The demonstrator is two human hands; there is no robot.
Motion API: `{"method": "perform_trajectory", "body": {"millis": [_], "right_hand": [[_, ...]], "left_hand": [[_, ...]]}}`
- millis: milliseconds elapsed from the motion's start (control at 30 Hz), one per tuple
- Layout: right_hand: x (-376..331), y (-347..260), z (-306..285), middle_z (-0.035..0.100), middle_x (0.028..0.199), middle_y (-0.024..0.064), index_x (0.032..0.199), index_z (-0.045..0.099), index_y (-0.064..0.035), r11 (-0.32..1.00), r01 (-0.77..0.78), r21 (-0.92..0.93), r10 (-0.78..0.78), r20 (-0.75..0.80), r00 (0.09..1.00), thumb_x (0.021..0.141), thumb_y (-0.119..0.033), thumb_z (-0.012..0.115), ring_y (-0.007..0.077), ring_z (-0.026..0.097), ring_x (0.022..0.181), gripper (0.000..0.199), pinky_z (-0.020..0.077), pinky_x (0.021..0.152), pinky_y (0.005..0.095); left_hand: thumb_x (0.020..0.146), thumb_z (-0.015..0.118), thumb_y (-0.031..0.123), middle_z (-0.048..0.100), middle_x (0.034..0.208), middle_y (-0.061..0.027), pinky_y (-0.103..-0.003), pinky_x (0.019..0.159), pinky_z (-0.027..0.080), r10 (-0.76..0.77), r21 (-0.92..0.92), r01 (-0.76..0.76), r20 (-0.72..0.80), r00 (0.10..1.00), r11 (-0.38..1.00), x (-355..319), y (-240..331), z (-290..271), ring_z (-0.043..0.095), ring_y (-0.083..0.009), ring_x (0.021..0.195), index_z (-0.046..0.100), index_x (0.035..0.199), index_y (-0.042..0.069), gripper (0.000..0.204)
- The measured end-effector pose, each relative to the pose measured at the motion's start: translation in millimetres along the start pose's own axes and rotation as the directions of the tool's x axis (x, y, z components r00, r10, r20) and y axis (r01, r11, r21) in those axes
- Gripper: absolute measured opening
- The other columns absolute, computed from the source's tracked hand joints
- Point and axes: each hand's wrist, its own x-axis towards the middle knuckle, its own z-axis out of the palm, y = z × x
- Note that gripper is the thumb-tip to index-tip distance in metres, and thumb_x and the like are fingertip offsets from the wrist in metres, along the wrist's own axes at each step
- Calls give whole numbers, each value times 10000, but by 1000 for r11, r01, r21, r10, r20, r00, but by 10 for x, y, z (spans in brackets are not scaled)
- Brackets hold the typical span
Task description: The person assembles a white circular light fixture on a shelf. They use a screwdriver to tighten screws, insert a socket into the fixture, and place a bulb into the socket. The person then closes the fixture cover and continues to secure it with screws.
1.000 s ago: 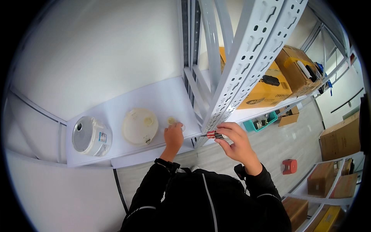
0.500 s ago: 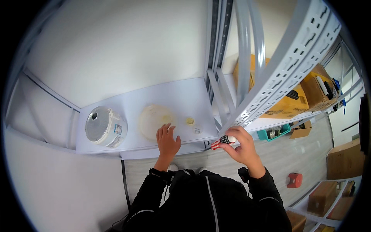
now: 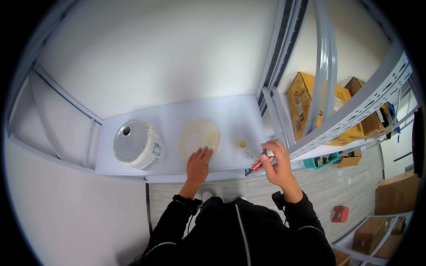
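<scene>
My left hand (image 3: 198, 166) lies over the near edge of a round, pale translucent disc (image 3: 191, 142), its fingers stretched out and holding nothing. Whether the fingertips press on the disc I cannot tell. A faint yellowish ring (image 3: 211, 137) shows on the disc. In my right hand (image 3: 279, 170) is a small striped object (image 3: 257, 166), red and white with a pale end, gripped between thumb and fingers beside the shelf's front right corner. Its exact kind is unclear. Just left of that hand, a small round yellow item (image 3: 242, 144) and a small clear item (image 3: 249, 155) rest on the shelf.
A white bucket (image 3: 153, 137) with a grey lid stands at the shelf's left. The perforated metal upright (image 3: 346, 116) rises right of my right hand. Beyond it are yellow cartons (image 3: 302, 104) and a teal bin (image 3: 317, 163). A red stool (image 3: 340, 214) is on the floor.
The view has shifted, so the shelf and its things sit farther right. My left fingers have drawn closer together, nearer the disc's front edge. My right hand still grips the striped object, now turned slightly.
</scene>
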Motion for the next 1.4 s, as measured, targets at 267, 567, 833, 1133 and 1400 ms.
{"method": "perform_trajectory", "body": {"millis": [267, 567, 833, 1133, 1400], "right_hand": [[-8, 32, 767, 598, 1084, 67, 1359, 568, -33, 915, -359, 186, 345, 104, 933, 1012, -53, 671, 135, 638, 848, 362, 520, 676, 275], [237, -338, 1462, 658, 1060, 49, 1401, 506, -20, 521, -659, 543, 707, 158, 689, 992, -247, 792, 88, 584, 648, 548, 493, 561, 248], [109, -663, 1428, 724, 1125, 77, 1386, 492, 20, 586, -630, 510, 673, 127, 729, 931, -100, 821, 80, 648, 766, 573, 528, 612, 245], [-492, -1141, 1068, 759, 1077, 128, 1365, 590, -38, 890, -444, 102, 452, -76, 889, 883, -194, 869, 228, 749, 874, 578, 586, 806, 331], [-1589, -1512, 591, 765, 996, 160, 1268, 692, -90, 880, -436, -188, 422, -113, 900, 821, -203, 891, 364, 738, 819, 502, 582, 722, 416]], "left_hand": [[975, 742, 62, 731, 1378, -141, -378, 1024, 550, -52, -727, 40, 6, 999, 685, 112, -184, -780, 714, -244, 1231, 674, 1426, 77, 456], [991, 744, 28, 749, 1168, -38, -313, 894, 538, 235, -997, 30, 46, 971, 71, -49, -468, -1258, 657, -101, 1026, 678, 1340, -19, 358], [954, 785, 105, 742, 1220, -102, -336, 958, 534, 161, -932, 33, 96, 982, 360, -240, -302, -1267, 675, -159, 1080, 638, 1387, -32, 478], [913, 814, 123, 726, 1272, -118, -359, 968, 549, 113, -964, -181, -161, 981, 196, -642, 195, -1272, 685, -182, 1118, 609, 1428, -36, 577], [965, 796, 149, 774, 1079, -112, -341, 869, 567, 115, -893, 8, 67, 991, 450, -1235, 1136, -1274, 704, -155, 979, 678, 1267, -33, 372]]}}
